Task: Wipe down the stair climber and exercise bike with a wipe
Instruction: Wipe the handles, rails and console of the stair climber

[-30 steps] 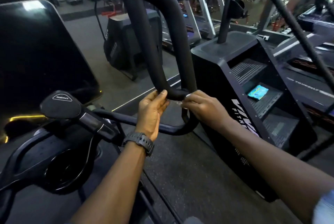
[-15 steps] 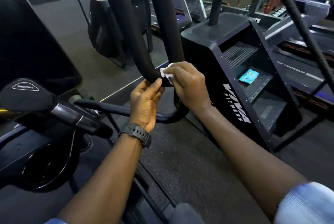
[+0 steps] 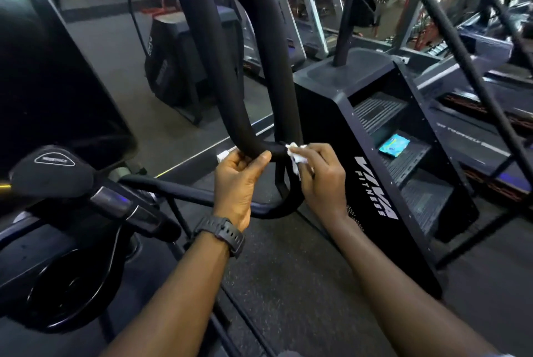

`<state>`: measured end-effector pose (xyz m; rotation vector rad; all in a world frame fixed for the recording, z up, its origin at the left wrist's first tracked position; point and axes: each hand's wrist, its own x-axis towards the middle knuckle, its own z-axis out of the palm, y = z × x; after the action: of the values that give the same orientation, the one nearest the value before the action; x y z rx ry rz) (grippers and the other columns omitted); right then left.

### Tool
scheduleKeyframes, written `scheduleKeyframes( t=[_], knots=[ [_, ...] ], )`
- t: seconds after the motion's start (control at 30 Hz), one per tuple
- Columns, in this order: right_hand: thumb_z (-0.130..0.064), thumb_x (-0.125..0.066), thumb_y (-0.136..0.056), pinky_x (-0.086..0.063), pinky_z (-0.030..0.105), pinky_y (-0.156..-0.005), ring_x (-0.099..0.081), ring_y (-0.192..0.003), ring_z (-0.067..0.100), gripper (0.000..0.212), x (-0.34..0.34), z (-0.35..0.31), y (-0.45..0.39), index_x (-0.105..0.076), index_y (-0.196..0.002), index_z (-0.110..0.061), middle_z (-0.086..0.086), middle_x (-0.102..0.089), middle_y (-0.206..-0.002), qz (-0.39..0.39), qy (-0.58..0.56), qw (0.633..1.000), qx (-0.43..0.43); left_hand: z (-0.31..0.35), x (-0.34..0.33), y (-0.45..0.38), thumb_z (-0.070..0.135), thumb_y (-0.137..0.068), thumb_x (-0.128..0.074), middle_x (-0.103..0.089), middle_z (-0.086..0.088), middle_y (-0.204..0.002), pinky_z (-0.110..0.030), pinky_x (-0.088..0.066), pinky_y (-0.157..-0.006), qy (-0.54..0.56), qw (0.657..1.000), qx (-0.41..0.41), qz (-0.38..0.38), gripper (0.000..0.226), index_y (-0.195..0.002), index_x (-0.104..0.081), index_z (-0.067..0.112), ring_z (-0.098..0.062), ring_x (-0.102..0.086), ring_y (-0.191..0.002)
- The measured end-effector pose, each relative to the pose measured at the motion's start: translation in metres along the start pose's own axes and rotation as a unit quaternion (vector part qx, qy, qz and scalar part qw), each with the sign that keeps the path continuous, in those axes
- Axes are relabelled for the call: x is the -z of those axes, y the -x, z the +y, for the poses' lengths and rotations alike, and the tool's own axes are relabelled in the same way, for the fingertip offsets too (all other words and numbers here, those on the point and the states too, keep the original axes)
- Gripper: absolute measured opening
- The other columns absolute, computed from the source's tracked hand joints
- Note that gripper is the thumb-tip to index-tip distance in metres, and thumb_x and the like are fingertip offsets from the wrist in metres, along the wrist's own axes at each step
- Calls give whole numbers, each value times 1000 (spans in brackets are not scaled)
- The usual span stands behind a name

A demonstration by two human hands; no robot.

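Right half of the frame: a black stair climber (image 3: 340, 137), its side panel marked with white letters VIVA FITNESS, ribbed steps going down toward the right. On the middle step, a small blue packet (image 3: 394, 145), lying flat. Left side of the frame: the dark body of the exercise bike (image 3: 52, 241), with a black pad (image 3: 50, 173) at the middle left and a thin bar running from it toward the centre. From the top centre down to the middle: a thick padded black handlebar (image 3: 230, 68), bent in a U shape, its lowest curve just above both hands. Behind, in the upper part: grey floor (image 3: 115, 62) and more gym machines, blurred.

Lower half: two bare forearms reaching up from the bottom edge. On the left wrist, a black watch (image 3: 220, 234). Left hand (image 3: 238, 180) at the centre, holding the bottom curve of the handlebar, thumb on the near side and fingers curled round the far side. Right hand (image 3: 320, 175) just to the right of it, fingers curled, pinching a white crumpled wipe (image 3: 295, 156). Wipe touching the handlebar at the right end of the bend, between the bar and the right fingertips.
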<state>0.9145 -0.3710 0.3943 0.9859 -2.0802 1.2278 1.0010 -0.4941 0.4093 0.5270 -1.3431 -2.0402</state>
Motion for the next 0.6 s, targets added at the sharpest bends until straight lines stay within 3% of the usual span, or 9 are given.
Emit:
scheduleKeyframes(
  t=[0.07,0.17,0.33,0.5,0.6],
  knots=[
    [-2,-60,-93,-40,7,-80,-54,-92,4,17,-4,-11,-30,-72,-104,-6,8,-63,-101,46,-25,998,-34,-3,0,-1,3,-85,-74,-76,-6,-99,-40,-53,-100,-11,1000,-3,4,17,-101,-70,8,-24,-70,-105],
    [-5,-60,-95,-40,6,-79,-56,-90,1,12,-7,-15,-60,-71,-101,-5,5,-65,-100,90,-60,994,-27,-8,0,-5,6,-84,-76,-76,-3,-96,-37,-54,-96,-24,1000,-8,8,15,-96,-72,13,-22,-71,-103],
    [-9,-65,-91,-53,35,-78,-63,-89,4,12,-3,10,14,-71,-100,-13,-2,-70,-98,48,-59,986,-146,-18,-15,-4,2,-84,-75,-77,-4,-98,-39,-53,-98,-22,1000,2,4,16,-96,-72,11,-21,-71,-105],
    [-13,-66,-90,-53,22,-82,-65,-93,2,13,-2,-11,-57,-74,-101,-15,-7,-72,-100,79,-157,976,-125,-35,-41,-4,1,-84,-75,-78,-5,-97,-30,-55,-85,-9,1000,16,19,16,-89,-74,15,-21,-72,-101],
    [-16,-67,-91,-54,28,-81,-65,-95,1,15,3,8,-7,-74,-104,-16,-7,-71,-103,22,-137,974,-177,-38,-45,-5,4,-85,-75,-77,-1,-95,-34,-54,-93,0,999,23,30,13,-90,-73,16,-20,-71,-103]
  ],
)
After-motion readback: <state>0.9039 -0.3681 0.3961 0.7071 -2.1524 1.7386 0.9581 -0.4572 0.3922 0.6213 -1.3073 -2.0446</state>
